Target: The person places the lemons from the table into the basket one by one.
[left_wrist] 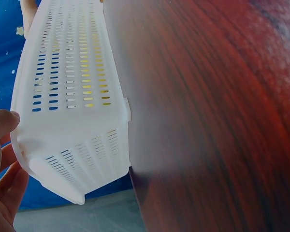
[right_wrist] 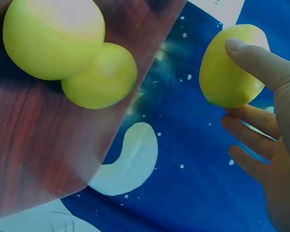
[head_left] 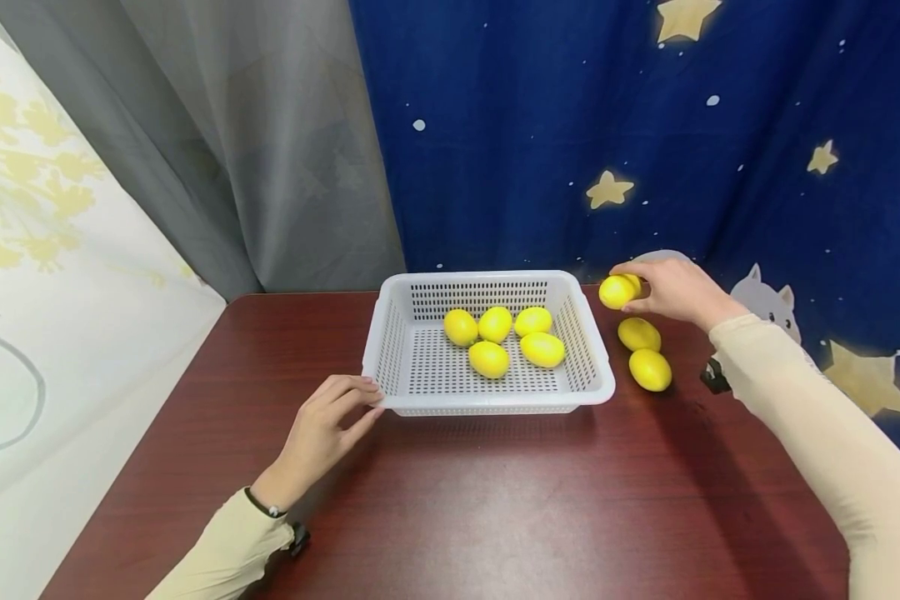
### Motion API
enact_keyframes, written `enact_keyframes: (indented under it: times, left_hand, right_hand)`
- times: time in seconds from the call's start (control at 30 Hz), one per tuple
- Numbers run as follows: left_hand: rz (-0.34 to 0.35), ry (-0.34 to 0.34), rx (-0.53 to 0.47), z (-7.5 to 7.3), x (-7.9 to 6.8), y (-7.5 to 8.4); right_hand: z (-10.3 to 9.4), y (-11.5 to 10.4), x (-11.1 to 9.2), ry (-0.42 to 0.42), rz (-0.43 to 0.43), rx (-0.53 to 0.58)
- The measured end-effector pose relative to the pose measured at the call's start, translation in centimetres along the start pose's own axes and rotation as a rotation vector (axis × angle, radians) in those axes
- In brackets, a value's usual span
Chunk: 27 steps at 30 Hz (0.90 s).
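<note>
Clearly, the right hand [head_left: 678,292] pinches a lemon [head_left: 615,293] near the table edge [head_left: 307,295]; left hand [head_left: 322,433], the basket rim [head_left: 487,401].

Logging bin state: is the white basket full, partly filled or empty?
Partly filled. In the head view, five lemons lie inside the white basket, with bare slotted floor showing around them.

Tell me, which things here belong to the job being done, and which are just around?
Seem part of the job:
white basket, left hand touching its rim
five lemons inside it
held lemon, in the right hand
two lemons beside the basket

Just around:
blue starry curtain
gray curtain
table, only a surface
</note>
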<state>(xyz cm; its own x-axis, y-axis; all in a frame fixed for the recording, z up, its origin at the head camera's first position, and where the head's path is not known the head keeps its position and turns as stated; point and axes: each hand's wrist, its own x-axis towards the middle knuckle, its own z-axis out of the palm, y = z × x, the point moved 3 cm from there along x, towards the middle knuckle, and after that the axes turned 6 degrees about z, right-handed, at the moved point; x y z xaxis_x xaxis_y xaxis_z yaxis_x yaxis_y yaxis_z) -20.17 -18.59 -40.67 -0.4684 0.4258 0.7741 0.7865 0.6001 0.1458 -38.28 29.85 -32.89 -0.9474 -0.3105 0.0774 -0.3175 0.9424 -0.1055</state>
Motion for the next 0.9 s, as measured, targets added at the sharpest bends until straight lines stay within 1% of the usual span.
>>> enact_keyframes:
  times: [0.1, 0.27, 0.4, 0.73, 0.9]
  left_hand:
    - [0.004, 0.001, 0.003, 0.0, 0.0, 0.0]
    - [0.008, 0.005, 0.005, 0.1, 0.1, 0.0]
    - [0.006, 0.005, 0.006, 0.0, 0.1, 0.1]
    - [0.006, -0.006, 0.014, 0.0, 0.2, 0.1]
    - [0.006, -0.007, 0.016, 0.0, 0.2, 0.1]
  right_hand:
    - [-0.6, -0.3, 0.0, -0.006, 0.003, 0.008]
    - [-1.2, -0.7, 0.1, -0.022, 0.005, -0.010]
    - [-1.5, -1.2, 0.3, -0.013, -0.010, -0.023]
    - [-2.1, -2.8, 1.0, -0.009, -0.040, -0.053]
    - [-2.2, -3.6, 1.5, -0.027, -0.037, -0.058]
